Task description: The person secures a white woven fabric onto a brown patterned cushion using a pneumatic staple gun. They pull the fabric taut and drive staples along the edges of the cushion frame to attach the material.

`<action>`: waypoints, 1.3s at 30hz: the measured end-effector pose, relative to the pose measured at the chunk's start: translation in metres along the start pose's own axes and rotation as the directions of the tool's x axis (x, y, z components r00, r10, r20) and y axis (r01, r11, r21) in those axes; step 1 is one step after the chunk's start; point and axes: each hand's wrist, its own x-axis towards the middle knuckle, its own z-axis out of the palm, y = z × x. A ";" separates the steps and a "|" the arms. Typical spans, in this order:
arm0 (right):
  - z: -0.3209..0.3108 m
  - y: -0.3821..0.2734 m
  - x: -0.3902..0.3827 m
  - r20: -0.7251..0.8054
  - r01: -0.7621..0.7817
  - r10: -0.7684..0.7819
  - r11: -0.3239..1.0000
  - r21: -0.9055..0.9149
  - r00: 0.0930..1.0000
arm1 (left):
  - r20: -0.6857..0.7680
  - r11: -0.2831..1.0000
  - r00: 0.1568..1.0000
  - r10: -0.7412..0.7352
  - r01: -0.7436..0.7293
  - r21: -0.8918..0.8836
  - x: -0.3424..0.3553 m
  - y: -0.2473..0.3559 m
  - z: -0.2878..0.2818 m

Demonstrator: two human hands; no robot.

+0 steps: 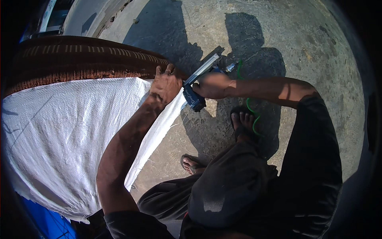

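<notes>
Head view: left hand (166, 85) half-curled at upper-right corner of white woven-plastic sheet (75, 139), against brown patterned fabric (87, 57); grip hidden, can't tell. Right hand (215, 85) closed round blue-and-silver staple gun (193, 98), just beside sheet's corner; green coiled hose (248, 104) right of sheet.

In sharp sun, I watch remotely as the right hand (215, 85) grips a blue tool (193, 100) with a silver rail (202, 69), its body at the edge of a white woven sheet (83, 135). Just beside it, the left hand (165, 84) rests where the sheet meets brown patterned fabric (87, 59). A green coiled hose (250, 107) hangs beneath the right forearm (274, 88) near sandaled feet (243, 119) on shadow-crossed concrete (318, 63).
</notes>
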 end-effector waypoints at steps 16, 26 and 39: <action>-0.042 0.026 0.006 0.110 0.091 -0.083 0.994 -0.066 0.990 | 0.104 0.955 0.964 -0.243 0.256 -0.146 -0.001 -0.017 -0.047; -0.045 0.033 0.005 0.248 -0.243 0.129 0.823 0.514 0.960 | -0.036 0.984 0.984 -0.173 0.172 -0.047 -0.009 -0.019 -0.045; -0.070 0.043 0.022 0.035 -0.150 0.148 0.921 0.359 0.988 | -0.137 0.997 0.988 -0.075 0.077 0.011 -0.021 -0.032 -0.045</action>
